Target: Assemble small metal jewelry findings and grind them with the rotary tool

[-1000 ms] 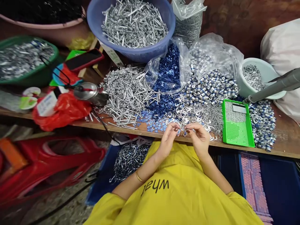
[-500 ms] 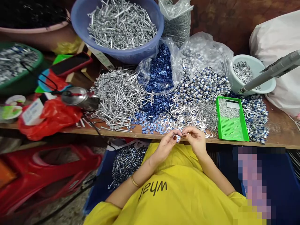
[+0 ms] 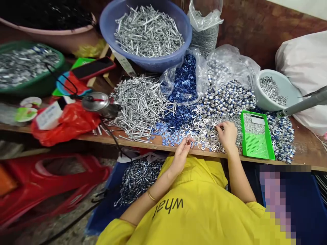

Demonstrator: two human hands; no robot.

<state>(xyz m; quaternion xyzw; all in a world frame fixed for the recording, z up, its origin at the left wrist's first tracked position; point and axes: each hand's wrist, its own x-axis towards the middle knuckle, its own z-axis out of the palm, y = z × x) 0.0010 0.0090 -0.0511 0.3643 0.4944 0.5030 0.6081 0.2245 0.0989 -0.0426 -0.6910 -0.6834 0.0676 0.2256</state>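
My left hand (image 3: 181, 154) is at the table's front edge, its thumb and fingertips pinched together. Whatever sits in that pinch is too small to make out. Further right, my right hand (image 3: 228, 136) reaches over a heap of silver crescent-shaped pieces (image 3: 203, 143) and tiny silver parts (image 3: 236, 127). Its fingers are curled together at the heap, and their tips hide anything between them. Small blue three-armed pieces (image 3: 168, 136) lie just beyond my left hand. Behind these are blue-and-silver cylinders (image 3: 227, 98), and to the left a pile of silver pins (image 3: 140, 105).
A green tray (image 3: 272, 149) with small silver parts lies right of my right hand. At the back stand a blue basin (image 3: 109, 34) of pins and a pale bowl (image 3: 293, 92). A grey rod (image 3: 304, 103) juts in from the right. A red bag (image 3: 68, 124) lies left.
My hands were together at the table edge around a small blue-and-silver piece. My right hand has moved away, right and forward, onto the silver parts. My left has stayed near the edge.
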